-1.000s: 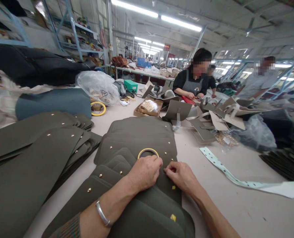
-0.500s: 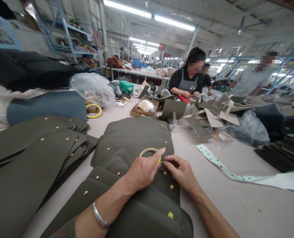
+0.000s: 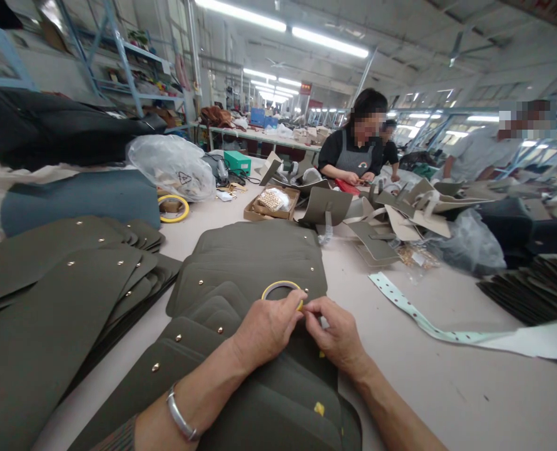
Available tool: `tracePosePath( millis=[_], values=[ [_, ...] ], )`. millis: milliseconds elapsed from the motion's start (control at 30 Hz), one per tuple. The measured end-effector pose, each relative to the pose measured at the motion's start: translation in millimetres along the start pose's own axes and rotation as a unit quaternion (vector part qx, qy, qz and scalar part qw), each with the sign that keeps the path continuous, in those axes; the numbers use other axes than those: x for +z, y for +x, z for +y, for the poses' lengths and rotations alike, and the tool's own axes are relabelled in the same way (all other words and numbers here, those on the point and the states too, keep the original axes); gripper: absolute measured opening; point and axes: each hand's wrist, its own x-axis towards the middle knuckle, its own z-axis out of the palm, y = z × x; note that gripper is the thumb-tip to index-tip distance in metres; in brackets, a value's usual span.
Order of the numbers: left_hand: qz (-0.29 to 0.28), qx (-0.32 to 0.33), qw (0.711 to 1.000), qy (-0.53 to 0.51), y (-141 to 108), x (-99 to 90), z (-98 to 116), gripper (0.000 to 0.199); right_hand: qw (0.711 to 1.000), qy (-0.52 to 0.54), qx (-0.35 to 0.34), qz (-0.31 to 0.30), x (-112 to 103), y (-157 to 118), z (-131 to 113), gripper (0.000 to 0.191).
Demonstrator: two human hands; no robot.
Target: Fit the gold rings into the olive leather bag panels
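One yellow tape roll (image 3: 281,285) in your left hand (image 3: 265,329), fingers closed on its near edge. Your right hand (image 3: 335,331) meets it there, thumb and fingertips pinched at the roll's edge; can't tell what's between them. Roll sits over the overlapping dark green panels (image 3: 255,250), yellow tape bit (image 3: 319,409) stuck nearer you. Second panel stack (image 3: 86,282) with metal studs to your left, second tape roll (image 3: 173,209) beyond it. Open box (image 3: 271,203) past the panels, mint dotted strip (image 3: 414,313) on the table (image 3: 447,388) to your right.
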Motion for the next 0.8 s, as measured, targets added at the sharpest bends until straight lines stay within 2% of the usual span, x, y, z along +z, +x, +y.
tracePosePath(
  millis=[67, 133, 233, 333, 400, 433, 500, 600, 800],
  values=[
    [0.007, -0.013, 1.000, 0.005, 1, 0.6, -1, 0.013, 1.000, -0.011, 0.005, 0.009, 2, 1, -1, 0.013],
    [0.013, -0.019, 1.000, 0.012, 1, 1.0, -2, 0.006, 0.999, -0.003, 0.038, 0.008, 4, 3, -4, 0.013],
    [0.037, -0.020, 0.999, 0.033, 0, 0.9, -2, 0.013, 0.985, 0.075, 0.156, -0.003, 9, 8, -10, 0.012],
    [0.063, 0.003, 0.997, 0.052, -2, 1.0, 1, 0.019, 0.927, 0.219, 0.304, -0.003, 13, 13, -6, 0.017],
    [0.068, 0.013, 0.996, 0.062, -2, 1.7, 3, 0.022, 0.887, 0.279, 0.367, 0.018, 13, 15, 4, 0.022],
    [0.063, 0.010, 0.995, 0.072, -2, 2.4, 4, 0.023, 0.877, 0.287, 0.383, 0.028, 11, 16, 10, 0.024],
    [0.035, -0.007, 0.994, 0.105, -1, 4.0, 4, 0.019, 0.878, 0.271, 0.393, 0.034, 6, 18, 21, 0.030],
    [-0.024, -0.018, 0.987, 0.155, 1, 6.2, 2, 0.011, 0.897, 0.223, 0.381, 0.015, 1, 18, 31, 0.036],
    [-0.079, -0.017, 0.984, 0.158, 4, 4.7, 2, 0.012, 0.939, 0.115, 0.325, -0.020, 5, 17, 25, 0.033]
  ],
)
